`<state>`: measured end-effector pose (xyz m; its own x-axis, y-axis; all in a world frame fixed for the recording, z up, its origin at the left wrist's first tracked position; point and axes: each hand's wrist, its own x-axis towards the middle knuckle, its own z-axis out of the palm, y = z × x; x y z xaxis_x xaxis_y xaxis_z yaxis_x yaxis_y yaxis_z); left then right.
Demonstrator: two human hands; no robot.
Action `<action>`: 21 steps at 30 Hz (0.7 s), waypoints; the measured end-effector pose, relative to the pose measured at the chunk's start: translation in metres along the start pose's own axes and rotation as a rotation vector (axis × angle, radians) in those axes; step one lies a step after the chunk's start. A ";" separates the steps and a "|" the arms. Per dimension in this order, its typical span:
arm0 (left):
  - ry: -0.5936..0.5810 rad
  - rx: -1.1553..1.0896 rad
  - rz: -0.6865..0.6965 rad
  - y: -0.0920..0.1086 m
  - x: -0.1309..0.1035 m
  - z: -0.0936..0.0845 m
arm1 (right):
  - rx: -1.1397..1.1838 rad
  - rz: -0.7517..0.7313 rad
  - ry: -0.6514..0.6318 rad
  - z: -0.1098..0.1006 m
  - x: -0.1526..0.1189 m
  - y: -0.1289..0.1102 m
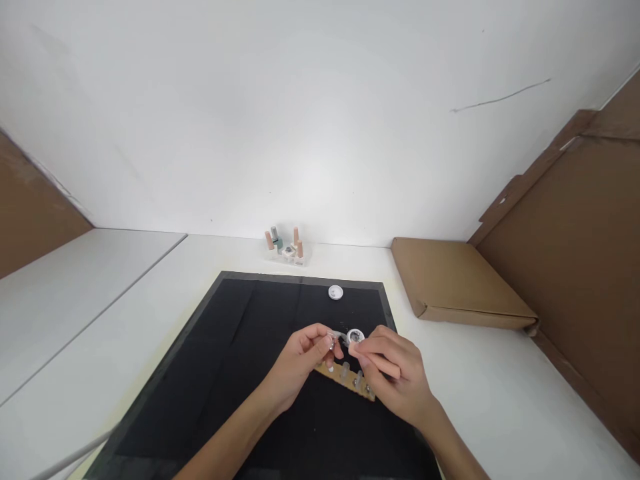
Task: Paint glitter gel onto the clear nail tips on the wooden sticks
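My left hand [306, 360] is pinched around a small shiny piece that is too small to name. Beside it, my right hand [395, 370] grips a peach-coloured stick [384, 366], its tip pointing toward the left fingers. A round white container [355, 336] with small dark and silver bits stands just behind the right fingertips. Under the hands lies a yellowish strip [333, 373] bearing small clear upright pieces [345, 370], partly hidden by the fingers. A white round lid or dish [335, 293] rests farther back on the black mat [200, 380].
Behind the mat, a clear holder [300, 261] carries several small bottles with peach and grey caps. A flat brown cardboard box [460, 277] lies at the right, beside an upright cardboard panel [575, 227]. A white wall rises at the back.
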<state>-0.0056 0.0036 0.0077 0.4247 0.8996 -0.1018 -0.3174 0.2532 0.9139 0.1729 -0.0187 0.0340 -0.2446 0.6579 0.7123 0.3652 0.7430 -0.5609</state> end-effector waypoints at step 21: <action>-0.012 -0.005 0.006 -0.001 0.000 -0.002 | 0.093 0.028 0.034 -0.002 -0.003 0.001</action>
<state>-0.0074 0.0038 0.0063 0.4331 0.8967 -0.0911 -0.3246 0.2494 0.9124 0.1759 -0.0202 0.0324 -0.2041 0.6753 0.7088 0.2865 0.7335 -0.6163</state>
